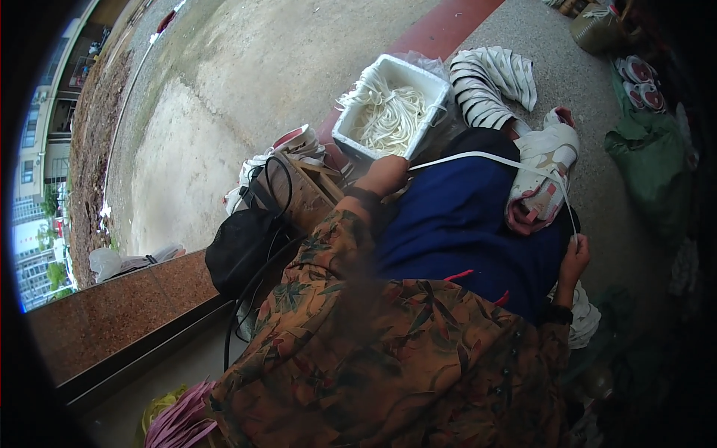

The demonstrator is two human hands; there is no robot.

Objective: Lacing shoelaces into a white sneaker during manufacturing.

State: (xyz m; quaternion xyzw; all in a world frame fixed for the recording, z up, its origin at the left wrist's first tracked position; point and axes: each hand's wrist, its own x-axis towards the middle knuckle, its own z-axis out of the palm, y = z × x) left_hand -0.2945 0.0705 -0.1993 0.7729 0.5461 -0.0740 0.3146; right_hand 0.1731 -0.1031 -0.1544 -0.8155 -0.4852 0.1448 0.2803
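Observation:
A white sneaker (553, 153) with beige and pink parts lies across my right knee, on blue cloth (455, 224). A flat white shoelace (467, 155) runs through its upper part. My left hand (385, 176), closed, pulls one stretch of the lace out to the left, beside the foam box. On the other side, my right hand (575, 258) pinches the lace where it hangs down past the shoe. Both stretches look taut. Just beyond my left hand, the white foam box (341, 131) holds a heap of loose white laces (396, 112).
A curved row of nested white shoe pieces (489, 82) lies on the ground beyond my knee. At left are a wooden crate (317, 179) with shoes and a black bag (237, 250) with cables. A green sack (650, 149) and more shoes (641, 82) are at right. Pink strips (183, 418) lie lower left.

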